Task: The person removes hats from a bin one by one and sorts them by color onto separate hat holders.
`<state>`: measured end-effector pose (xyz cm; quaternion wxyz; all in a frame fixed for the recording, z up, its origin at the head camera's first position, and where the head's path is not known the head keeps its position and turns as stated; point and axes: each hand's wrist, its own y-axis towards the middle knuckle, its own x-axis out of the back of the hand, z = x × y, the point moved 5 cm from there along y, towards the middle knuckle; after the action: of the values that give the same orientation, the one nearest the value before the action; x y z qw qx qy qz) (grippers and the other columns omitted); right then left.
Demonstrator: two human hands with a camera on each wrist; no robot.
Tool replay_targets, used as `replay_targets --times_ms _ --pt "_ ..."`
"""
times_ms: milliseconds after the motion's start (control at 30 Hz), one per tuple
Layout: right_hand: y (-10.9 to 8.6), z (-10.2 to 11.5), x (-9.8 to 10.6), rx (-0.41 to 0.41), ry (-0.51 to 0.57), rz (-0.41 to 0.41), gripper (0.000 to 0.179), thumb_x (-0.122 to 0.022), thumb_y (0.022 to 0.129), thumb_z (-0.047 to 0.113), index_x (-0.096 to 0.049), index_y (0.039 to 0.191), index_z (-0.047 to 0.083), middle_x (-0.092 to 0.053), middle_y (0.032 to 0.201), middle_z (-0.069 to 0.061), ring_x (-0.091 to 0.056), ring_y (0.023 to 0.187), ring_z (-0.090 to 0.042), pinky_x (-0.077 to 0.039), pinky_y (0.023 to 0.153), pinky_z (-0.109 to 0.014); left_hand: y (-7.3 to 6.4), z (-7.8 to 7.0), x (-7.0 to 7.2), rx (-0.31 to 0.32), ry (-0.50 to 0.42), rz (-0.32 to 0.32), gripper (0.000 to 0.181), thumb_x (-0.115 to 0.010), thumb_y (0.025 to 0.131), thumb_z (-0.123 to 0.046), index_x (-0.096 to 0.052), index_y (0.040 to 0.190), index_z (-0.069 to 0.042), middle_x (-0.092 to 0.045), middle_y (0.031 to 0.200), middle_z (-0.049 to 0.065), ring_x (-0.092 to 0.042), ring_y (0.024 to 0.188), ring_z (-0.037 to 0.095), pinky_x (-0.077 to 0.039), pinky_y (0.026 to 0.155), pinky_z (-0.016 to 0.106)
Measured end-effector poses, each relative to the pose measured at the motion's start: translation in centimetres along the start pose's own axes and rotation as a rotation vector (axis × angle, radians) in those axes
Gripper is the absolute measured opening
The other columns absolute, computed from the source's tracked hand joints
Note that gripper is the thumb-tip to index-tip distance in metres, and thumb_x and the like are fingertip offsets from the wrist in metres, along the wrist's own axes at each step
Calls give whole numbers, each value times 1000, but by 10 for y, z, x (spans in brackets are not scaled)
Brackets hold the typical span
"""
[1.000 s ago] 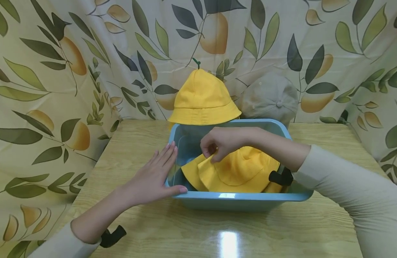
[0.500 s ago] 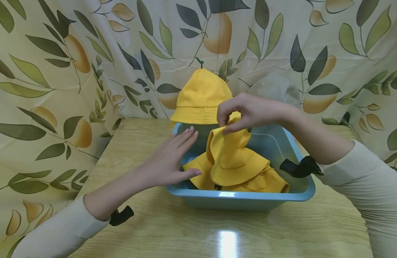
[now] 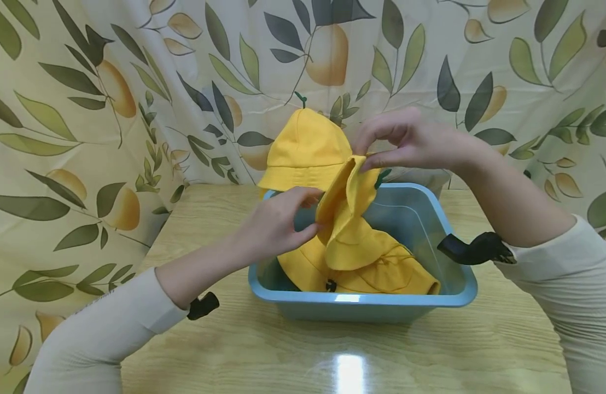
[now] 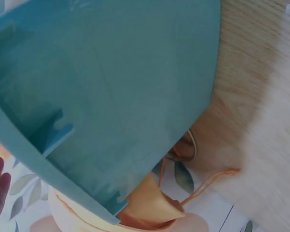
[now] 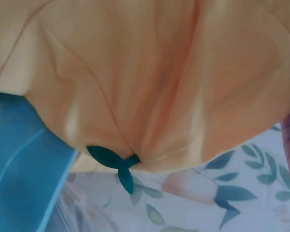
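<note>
My right hand (image 3: 411, 137) pinches the brim of a yellow bucket hat (image 3: 352, 243) and holds it up, partly out of a blue bin (image 3: 303, 298). The right wrist view shows the hat's crown, with a green leaf sprout (image 5: 121, 164) on top. Beside the brim is my left hand (image 3: 283, 219), its fingers bent and thumb apart, the thumb tip at the brim's edge; whether it touches is unclear. The left wrist view catches only some of its fingers. Another yellow hat (image 3: 303, 268) lies in the bin beneath, a black cord stopper (image 3: 331, 285) on it.
Behind the bin stands a yellow bucket hat (image 3: 305, 142) with a green sprout. A pale cap (image 3: 428, 178) is mostly hidden behind my right arm. The bin rests on a wood-grain table (image 3: 263, 355), before a leaf-and-fruit patterned cloth (image 3: 185, 82).
My right hand has lifted the hat by its brim, up and to the right. My left hand has left the bin's left rim and come to the hat's brim, fingers now bent.
</note>
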<state>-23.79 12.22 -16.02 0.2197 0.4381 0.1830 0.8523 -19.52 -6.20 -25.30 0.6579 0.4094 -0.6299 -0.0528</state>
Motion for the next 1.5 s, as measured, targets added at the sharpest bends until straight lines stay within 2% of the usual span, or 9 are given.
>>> replay_targets --times_ms 133,267,567,667,800,1000,1267,1400,1500 --pt "-4 8 11 20 27 -37 12 -67 80 -10 -64 91 -7 -65 94 -8 -57 88 -17 -52 83 -22 6 4 3 -33 -57 -67 23 -67 82 -2 -59 102 3 -67 93 11 -68 82 18 -55 74 25" --pt "-13 13 23 -5 -28 -114 14 -69 79 -7 -65 92 -10 -67 96 -9 -59 90 -19 -51 85 -22 12 7 15 -67 -114 -194 16 -64 81 7 -58 96 6 -64 88 14 -68 78 21 -56 69 23" --pt "-35 11 39 -269 -370 -258 26 -72 71 -17 -71 94 -3 -70 91 4 -61 92 -8 -46 87 -13 26 8 34 -150 -124 -356 15 -59 79 12 -63 90 4 -61 78 13 -59 64 18 -52 57 20" --pt "-41 11 39 -374 -444 -267 28 -72 74 -12 -69 100 -2 -68 93 11 -59 92 -3 -44 86 -10 33 10 38 -99 -144 -383 14 -58 78 11 -65 87 4 -62 75 12 -57 63 17 -52 58 20" --pt "-47 16 37 -459 -474 -275 27 -68 80 -8 -67 106 0 -67 97 15 -60 93 0 -44 83 -8 38 17 42 45 -213 -403 13 -58 78 11 -66 85 4 -63 76 12 -58 62 16 -53 60 21" --pt "-50 34 28 -578 -403 -422 19 -63 90 7 -67 108 4 -67 99 7 -62 87 -6 -46 75 -8 41 27 46 185 -278 -429 13 -58 79 8 -67 86 3 -65 77 11 -59 60 14 -53 61 23" --pt "-38 54 -16 -361 -673 -343 43 -84 65 3 -66 105 2 -67 101 -3 -57 93 -9 -40 84 -10 48 29 49 265 -266 -436 12 -60 80 4 -68 88 4 -67 73 11 -59 58 13 -50 56 20" --pt "-41 56 -31 -249 -838 -337 36 -79 66 -2 -65 99 -3 -68 96 -12 -56 85 -21 -40 75 -18 50 32 54 291 -304 -458 12 -60 80 4 -68 88 5 -67 72 12 -57 57 10 -48 54 18" --pt "-48 55 -36 -273 -887 -364 31 -76 67 -6 -65 95 -3 -67 93 -12 -53 83 -24 -38 71 -26 48 34 59 308 -333 -467 12 -59 81 4 -67 89 6 -66 71 12 -56 55 7 -48 51 19"
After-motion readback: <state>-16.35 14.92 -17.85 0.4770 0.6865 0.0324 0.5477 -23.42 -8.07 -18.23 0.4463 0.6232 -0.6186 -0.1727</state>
